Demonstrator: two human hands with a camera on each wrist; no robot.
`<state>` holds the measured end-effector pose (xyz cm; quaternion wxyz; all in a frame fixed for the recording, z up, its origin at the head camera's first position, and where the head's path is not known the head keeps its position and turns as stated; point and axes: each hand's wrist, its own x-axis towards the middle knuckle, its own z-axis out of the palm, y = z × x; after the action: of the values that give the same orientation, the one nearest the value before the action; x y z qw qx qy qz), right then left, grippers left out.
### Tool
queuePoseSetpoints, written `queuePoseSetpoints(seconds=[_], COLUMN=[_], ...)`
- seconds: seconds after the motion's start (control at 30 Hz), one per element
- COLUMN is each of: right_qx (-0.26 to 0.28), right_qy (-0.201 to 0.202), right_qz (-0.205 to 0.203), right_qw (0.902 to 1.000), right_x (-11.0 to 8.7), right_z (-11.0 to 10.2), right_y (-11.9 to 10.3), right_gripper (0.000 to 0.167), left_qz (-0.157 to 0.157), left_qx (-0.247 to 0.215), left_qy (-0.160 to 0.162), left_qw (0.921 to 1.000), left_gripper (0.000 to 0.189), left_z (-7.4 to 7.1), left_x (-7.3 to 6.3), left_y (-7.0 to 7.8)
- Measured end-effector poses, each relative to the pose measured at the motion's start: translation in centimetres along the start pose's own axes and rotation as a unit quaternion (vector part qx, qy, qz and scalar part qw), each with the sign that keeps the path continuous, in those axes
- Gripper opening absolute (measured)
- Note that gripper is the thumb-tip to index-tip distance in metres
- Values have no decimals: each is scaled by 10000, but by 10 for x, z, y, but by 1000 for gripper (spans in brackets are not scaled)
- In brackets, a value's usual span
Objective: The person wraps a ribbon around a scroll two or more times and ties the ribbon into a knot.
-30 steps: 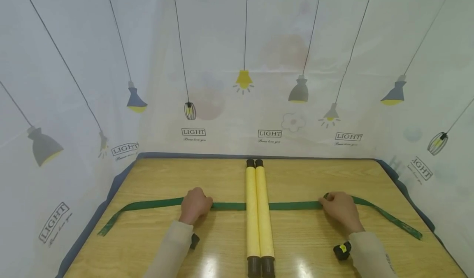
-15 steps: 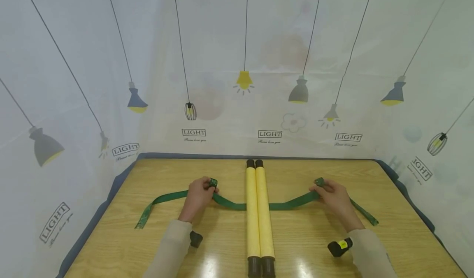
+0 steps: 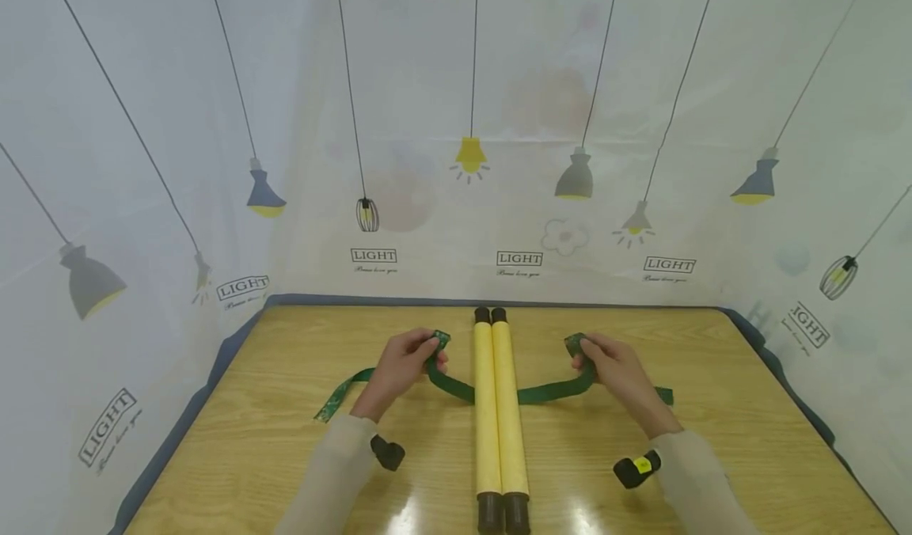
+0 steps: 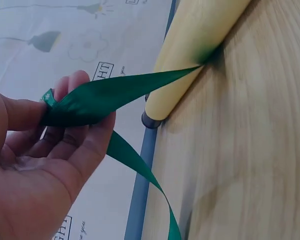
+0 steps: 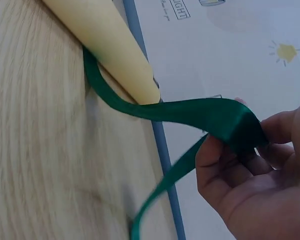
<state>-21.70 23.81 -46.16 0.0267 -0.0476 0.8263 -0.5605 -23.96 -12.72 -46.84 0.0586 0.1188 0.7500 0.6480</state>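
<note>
A green ribbon (image 3: pixel 549 393) runs beneath two yellow rods (image 3: pixel 487 408) with dark end caps, which lie side by side. Left of the rods, my left hand (image 3: pixel 399 365) pinches the ribbon between thumb and fingers and holds it off the table. On the other side my right hand (image 3: pixel 618 369) pinches the ribbon's other length in the same way. Both wrist views show the ribbon (image 4: pixel 125 92) rising from under a rod (image 5: pixel 110 45) to the fingers. The loose tails hang behind the hands, the left one resting on the table.
The wooden table (image 3: pixel 299 345) has a blue-grey edge (image 3: pixel 370 300) and meets a pale backdrop (image 3: pixel 427 68) printed with lamps on its back and sides. A small black wrist camera (image 3: pixel 388 452) sits at the left wrist, another black camera (image 3: pixel 636 469) at the right.
Both hands have lifted the ribbon from the table and moved inward toward the rods. The ribbon's loose tails have been drawn in after them. The rods stay in place.
</note>
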Motion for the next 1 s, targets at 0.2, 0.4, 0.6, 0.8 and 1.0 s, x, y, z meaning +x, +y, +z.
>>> queuePoseSetpoints(seconds=[0.2,0.4,0.6,0.8,1.0], right_qx=[-331,-191,14,80,48], right_qy=[-121,-169,-324,-422,-706], right_qz=[-328,-627,-755,-827,-1094], right_qw=[9988,9977,9966,9957,9915], right_x=[6,12,12,12,11], right_z=[15,30,42,52,61], right_y=[-16,-27,-38,-47,-56], right_gripper=[34,29,28,28,25], left_qz=[241,497,511,492,325], left_qx=[-170,153,392,459,383], left_qy=[-290,-648,-947,-1145,-1205], left_qw=[9991,9965,9934,9911,9914], left_gripper=[25,23,21,23,26], left_z=[15,34,52,66,72], left_x=[6,11,15,18,19], left_y=[11,20,26,27,26])
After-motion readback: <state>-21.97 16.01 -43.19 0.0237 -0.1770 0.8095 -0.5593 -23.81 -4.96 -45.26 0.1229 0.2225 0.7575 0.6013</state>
